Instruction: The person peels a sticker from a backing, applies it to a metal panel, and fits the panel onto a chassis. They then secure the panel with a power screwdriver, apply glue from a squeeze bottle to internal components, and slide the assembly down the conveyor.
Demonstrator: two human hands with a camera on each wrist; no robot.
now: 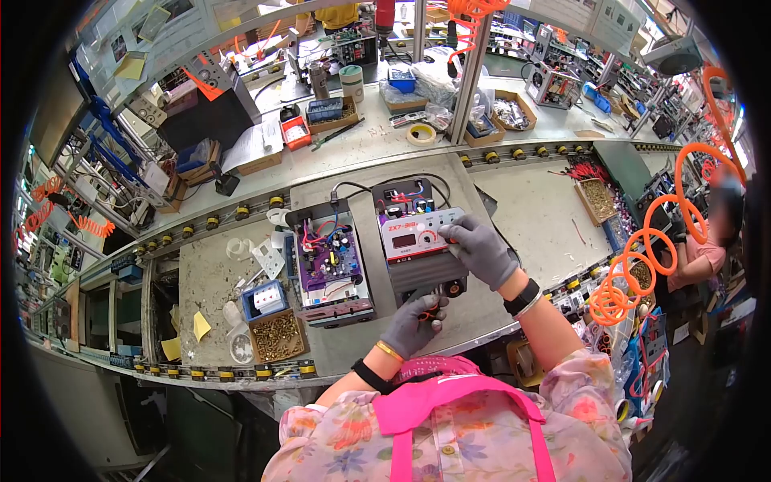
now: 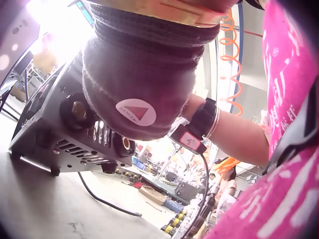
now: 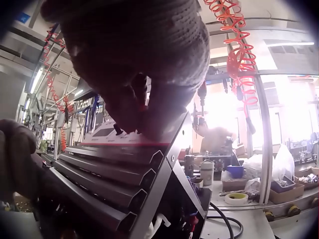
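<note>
A welding machine with a white front panel marked ZX7 and a dark louvred cover stands on the bench, its upper side open on wires and parts. My gloved right hand is at the right end of the panel. In the right wrist view, its fingertips pinch a small dark piece with some red, close over the panel. My gloved left hand curls round a red-and-black handled tool near the sockets at the machine's lower end; the tool's kind is hidden. The glove hides its own fingers in the left wrist view.
A second opened machine with a purple circuit board stands on the left. Near it are a box of brass fittings and a blue bin. Roller tracks edge the bench. An orange coiled hose hangs on the right.
</note>
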